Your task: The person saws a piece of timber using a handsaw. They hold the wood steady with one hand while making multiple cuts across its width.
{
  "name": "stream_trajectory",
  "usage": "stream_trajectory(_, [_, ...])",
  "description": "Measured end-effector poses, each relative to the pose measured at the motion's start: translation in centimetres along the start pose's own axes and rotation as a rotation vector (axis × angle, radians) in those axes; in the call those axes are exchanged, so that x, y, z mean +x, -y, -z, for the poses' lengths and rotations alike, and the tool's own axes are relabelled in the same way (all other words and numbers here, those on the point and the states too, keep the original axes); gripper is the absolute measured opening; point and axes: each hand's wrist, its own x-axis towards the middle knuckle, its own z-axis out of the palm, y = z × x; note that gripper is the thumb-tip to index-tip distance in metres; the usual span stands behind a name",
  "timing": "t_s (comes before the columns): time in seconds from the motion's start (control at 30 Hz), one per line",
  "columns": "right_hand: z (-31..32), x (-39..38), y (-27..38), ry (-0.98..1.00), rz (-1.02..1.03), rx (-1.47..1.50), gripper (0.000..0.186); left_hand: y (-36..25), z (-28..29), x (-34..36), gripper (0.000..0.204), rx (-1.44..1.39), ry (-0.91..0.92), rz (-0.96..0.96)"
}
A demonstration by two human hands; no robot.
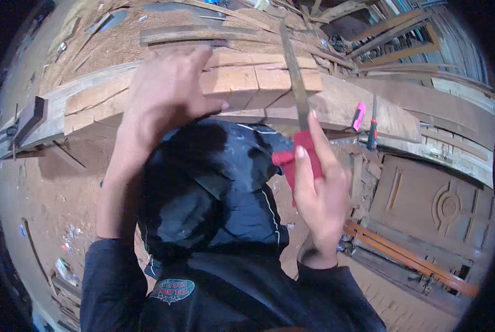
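Note:
My left hand (167,94) rests flat with fingers spread on a curved wooden workpiece (247,80) built of jointed blocks. In my right hand (319,188) I grip the red handle (301,152) of a long flat metal file (293,69). Its blade runs up and lies across the top of the wooden piece. Between my arms hangs my dark jacket (214,188), hiding what lies under the workpiece.
A pink object (359,116) and a red-handled tool (372,133) lie on the wood to the right. A carved wooden door panel (435,205) and orange rails (408,257) lie at lower right. Planks and sawdust cover the bench behind; debris litters the floor at left.

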Motion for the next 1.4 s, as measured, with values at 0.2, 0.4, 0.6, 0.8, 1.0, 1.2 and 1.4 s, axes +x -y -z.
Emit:
stream_trajectory(0.2, [0.2, 2.7, 1.7, 0.019, -0.044, 0.097, 0.049, 0.1, 0.7, 0.4, 0.07, 0.018, 0.017, -0.012])
stream_trajectory(0.4, [-1.8, 5.3, -2.6, -0.232, 0.247, 0.198, 0.046, -0.9, 2.2, 0.6, 0.073, 0.032, 0.135, 0.076])
stream_trajectory(0.6, [-0.7, 4.1, -0.4, -0.183, 0.077, 0.187, 0.04, 0.0, 1.1, 0.2, 0.079, 0.059, -0.049, -0.065])
stream_trajectory(0.8, [2.7, 6.2, 1.0, -0.373, 0.24, 0.226, 0.035, -0.9, 1.6, 0.0, 0.079, 0.081, 0.082, -0.018])
stream_trajectory(1.0, [-1.6, 0.3, -5.7, 0.01, -0.042, 0.998, 0.059, -0.3, 0.8, -0.1, 0.082, 0.052, -0.083, -0.092])
stream_trajectory(1.2, [-0.1, -3.6, -4.7, 0.155, -0.216, 1.213, 0.068, 0.3, 1.9, -1.4, 0.065, -0.166, -0.355, -0.281])
stream_trajectory(1.4, [3.6, -3.0, -2.2, 0.003, -0.028, 1.203, 0.057, -0.1, 1.0, -8.1, 0.047, -0.188, -0.525, -0.229])
